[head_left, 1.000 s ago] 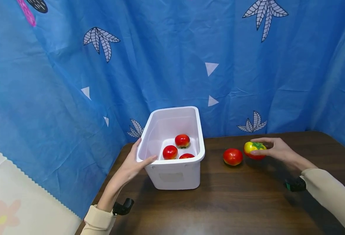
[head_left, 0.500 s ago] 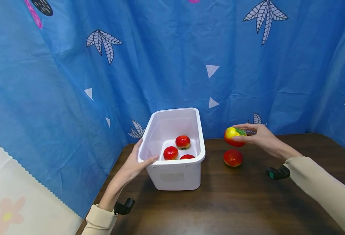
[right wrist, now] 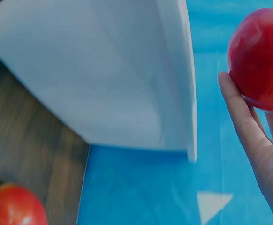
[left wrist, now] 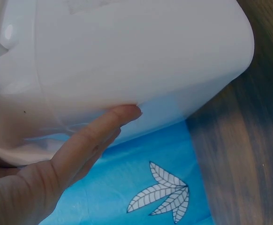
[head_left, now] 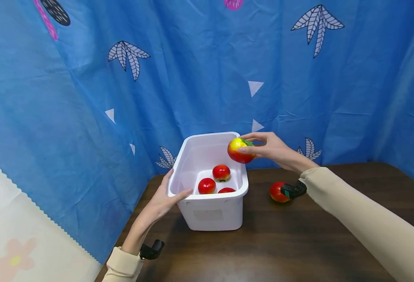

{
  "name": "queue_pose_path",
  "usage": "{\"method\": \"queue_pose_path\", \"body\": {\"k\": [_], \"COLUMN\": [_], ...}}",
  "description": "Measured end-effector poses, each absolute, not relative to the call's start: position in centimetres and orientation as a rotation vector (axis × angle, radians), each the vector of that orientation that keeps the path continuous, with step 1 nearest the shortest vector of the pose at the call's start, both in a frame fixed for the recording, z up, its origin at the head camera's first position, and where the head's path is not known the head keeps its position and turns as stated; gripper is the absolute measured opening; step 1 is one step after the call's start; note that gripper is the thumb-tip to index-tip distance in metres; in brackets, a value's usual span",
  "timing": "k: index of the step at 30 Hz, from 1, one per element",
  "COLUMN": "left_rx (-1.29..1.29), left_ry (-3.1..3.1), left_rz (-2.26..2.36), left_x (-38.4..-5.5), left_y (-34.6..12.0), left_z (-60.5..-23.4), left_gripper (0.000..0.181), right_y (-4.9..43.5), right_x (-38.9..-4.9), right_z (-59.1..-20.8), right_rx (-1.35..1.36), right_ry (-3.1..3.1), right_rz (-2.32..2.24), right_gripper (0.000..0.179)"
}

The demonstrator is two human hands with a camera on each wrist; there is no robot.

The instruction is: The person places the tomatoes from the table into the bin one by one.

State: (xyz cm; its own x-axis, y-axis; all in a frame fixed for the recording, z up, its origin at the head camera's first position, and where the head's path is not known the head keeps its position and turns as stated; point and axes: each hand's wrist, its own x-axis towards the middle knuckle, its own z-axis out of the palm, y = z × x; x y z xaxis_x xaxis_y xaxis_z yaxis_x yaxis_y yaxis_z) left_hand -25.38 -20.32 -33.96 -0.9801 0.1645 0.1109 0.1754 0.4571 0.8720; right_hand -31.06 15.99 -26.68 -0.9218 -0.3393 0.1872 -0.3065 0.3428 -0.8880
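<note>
My right hand (head_left: 268, 148) holds a red and yellow tomato (head_left: 241, 150) with a green leafy top, above the right rim of a white plastic bin (head_left: 212, 213). In the right wrist view, fingers support this tomato (right wrist: 261, 61) beside the bin wall (right wrist: 103, 79). My left hand (head_left: 161, 199) grips the bin's near left corner, thumb at the front rim. The left wrist view shows its fingers (left wrist: 92, 140) lying along the outer wall. Three tomatoes are visible inside the bin, one (head_left: 207, 186) at the left and one (head_left: 221, 172) farther back; the front wall partly hides the third (head_left: 226, 190).
Another red tomato (head_left: 278, 192) lies on the dark wooden table (head_left: 291, 239), right of the bin and partly behind the right wrist's black camera (head_left: 293, 190). A blue patterned curtain (head_left: 199, 78) hangs behind the table. Pale cloth (head_left: 23, 223) is at the left.
My right hand has lifted the red and yellow tomato off the table and carried it left to the bin's right rim. The left hand keeps its place on the bin.
</note>
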Motion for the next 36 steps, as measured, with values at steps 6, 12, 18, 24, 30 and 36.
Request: {"method": "queue_pose_path", "body": {"k": [6,12,18,24,30,36], "left_rx": [-0.279,-0.289,-0.283,-0.287,-0.269,-0.258], "left_ry": [-2.675,-2.680,-2.669,-2.660,-2.665,-2.651], "left_rz": [-1.601,-1.615,-1.609,-1.620,-1.633,-1.643], "left_x": [-25.7,-25.8,-25.9,-25.9,-25.8,-26.1], "left_y": [-20.4,-20.2,-20.3,-20.3,-20.2,-20.2], "left_z": [-34.3,-34.3,-34.0,-34.1,-34.5,-34.4], "left_gripper": [0.101,0.105,0.104,0.104,0.104,0.103], "right_y": [12.5,10.3,8.1,6.2,5.6,5.5], "right_x": [-32.4,-33.4,-34.1,-34.7,-35.3,-35.5], "right_z": [-26.6,-26.2,-25.7,-25.5,-26.3,-27.0], "right_rx": [-0.633,-0.611,-0.631,-0.652,-0.614,-0.613], "right_ry": [2.495,2.408,2.254,2.214,2.252,2.227], "right_rz": [-1.702,-1.802,-1.942,-1.971,-1.935,-1.945], "right_gripper": [0.059,0.058,0.059,0.059,0.062,0.064]}}
